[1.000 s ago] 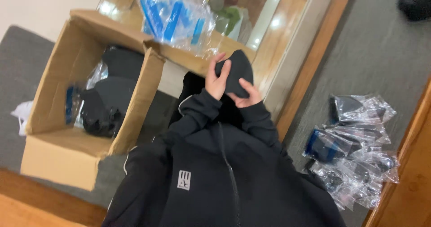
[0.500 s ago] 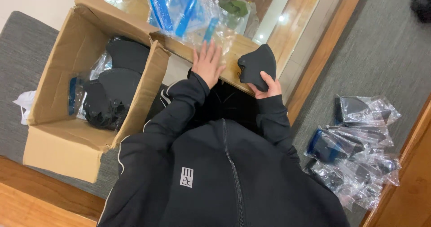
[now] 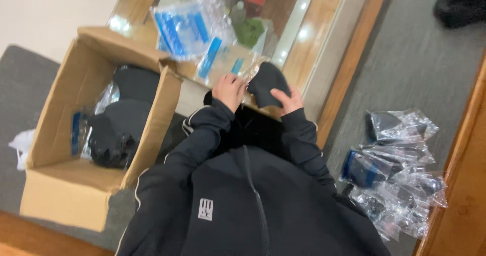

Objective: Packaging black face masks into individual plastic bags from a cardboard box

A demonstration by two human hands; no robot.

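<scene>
My right hand holds a black fabric piece from below, just above my black jacket's sleeves. At the left edge of that piece, my left hand has its fingers curled on a crinkled clear plastic bag. Both hands hover over the edge of a low wooden surface. Right behind them lies a heap of empty clear bags with blue labels.
An open cardboard box at the left holds black fabric pieces, some in clear bags. A pile of bagged black pieces lies on the grey carpet at the right, beside a wooden edge. A dark shoe shows at the top right.
My left hand has drawn back from the heap of clear bags and now meets the black piece with clear plastic at its fingers. My right hand has kept hold of the black piece.
</scene>
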